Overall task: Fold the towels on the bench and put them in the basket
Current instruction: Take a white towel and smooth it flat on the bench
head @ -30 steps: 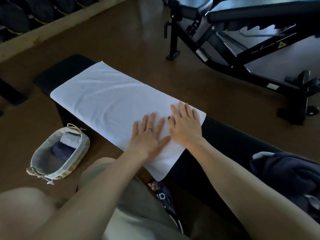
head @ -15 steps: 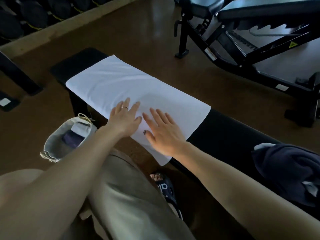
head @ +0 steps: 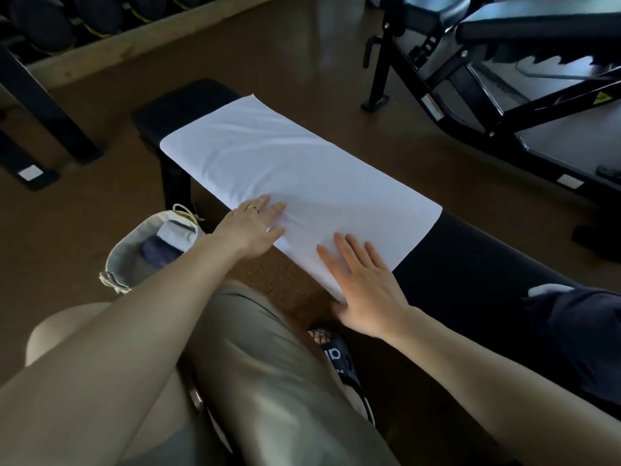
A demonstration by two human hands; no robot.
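A white towel (head: 302, 169) lies spread flat along the black bench (head: 470, 264). My left hand (head: 252, 227) rests flat on the towel's near edge, fingers straight, a ring on one finger. My right hand (head: 366, 287) presses flat on the towel's near right corner, which hangs over the bench's front edge. On the floor to the left stands a lined woven basket (head: 124, 253) holding a folded white towel (head: 176, 232) and a folded dark one (head: 158, 252). A dark towel (head: 578, 331) lies heaped on the bench's right end.
A black adjustable gym bench (head: 504, 79) stands behind on the brown floor. A rack of dumbbells (head: 67, 18) runs along the back left. My knee (head: 268, 364) and a sandalled foot (head: 332, 351) are just in front of the bench.
Both hands have slid apart along the towel's near edge: the left went leftwards, the right came back to the near right corner. The view has shifted slightly.
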